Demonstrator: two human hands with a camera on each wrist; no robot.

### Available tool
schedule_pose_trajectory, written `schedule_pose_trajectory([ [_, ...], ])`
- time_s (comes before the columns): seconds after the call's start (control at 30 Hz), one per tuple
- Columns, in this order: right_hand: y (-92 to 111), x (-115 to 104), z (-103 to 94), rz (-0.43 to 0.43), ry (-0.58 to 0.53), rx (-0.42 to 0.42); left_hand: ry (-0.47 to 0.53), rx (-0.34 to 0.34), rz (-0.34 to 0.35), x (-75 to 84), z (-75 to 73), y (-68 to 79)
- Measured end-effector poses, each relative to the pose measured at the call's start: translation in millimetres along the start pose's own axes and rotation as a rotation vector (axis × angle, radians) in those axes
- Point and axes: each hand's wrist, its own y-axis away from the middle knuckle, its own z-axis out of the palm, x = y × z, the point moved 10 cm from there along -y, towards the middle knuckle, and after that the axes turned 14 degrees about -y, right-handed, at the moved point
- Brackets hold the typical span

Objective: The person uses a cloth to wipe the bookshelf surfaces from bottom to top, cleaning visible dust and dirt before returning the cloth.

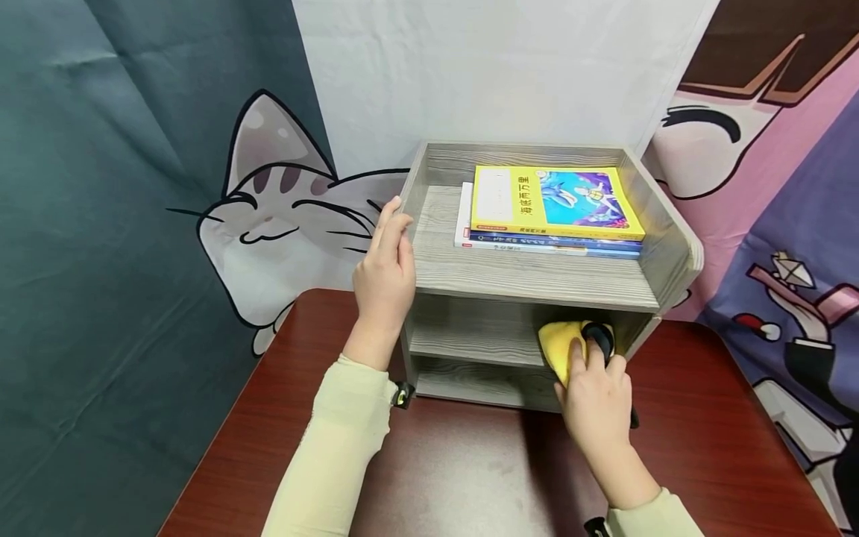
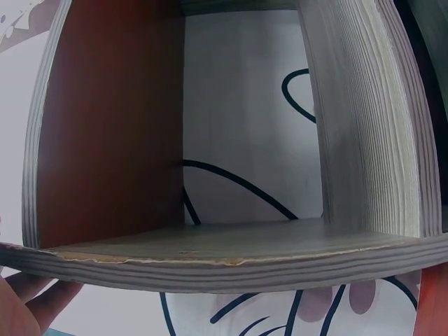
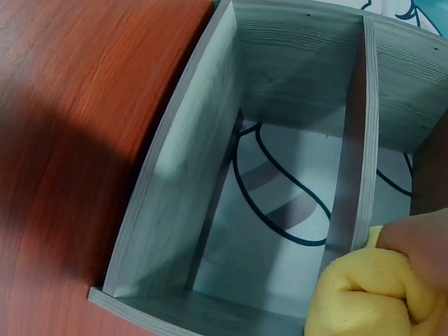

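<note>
Yellow from the head view: gripping a bunched cloth [image 1: 557, 347] in the right hand [image 1: 596, 401], at the right end of the middle board [image 1: 476, 356] in the grey shelf unit [image 1: 470, 274], against something black [image 1: 599, 339] too covered to identify. Resting the left hand [image 1: 385, 280], nearly straight-fingered and grasping nothing, along the left side panel [image 1: 417, 183], likely to steady the unit. With books [image 1: 557, 201] stacked on top, presumably apart from the work below.

From the left wrist: lying outside that panel, with only fingers showing past the edge.

From the right wrist: holding the cloth folded thick beside the board's front edge, perhaps to suit the cramped opening.
</note>
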Motion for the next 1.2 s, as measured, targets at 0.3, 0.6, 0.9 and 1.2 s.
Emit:
schedule_pose_trajectory([
  [0.3, -6.6, 0.7, 4.6, 0.001, 0.013, -0.004, 0.006, 0.004, -0.001, -0.7, 0.6, -1.8],
  [0.6, -6.1, -10.3, 11.2, -0.033, 0.013, 0.001, 0.002, 0.001, 0.004, -0.8, 0.4, -0.5],
  [0.9, -6.3, -23.3, 17.7, -0.049, 0.015, -0.004, 0.007, 0.000, -0.002, -0.5, 0.0, -0.1],
  [1.2, -5.6, -25.3, 20.6, -0.036, 0.023, -0.020, 0.014, 0.001, -0.004, -0.3, -0.3, -0.2],
])
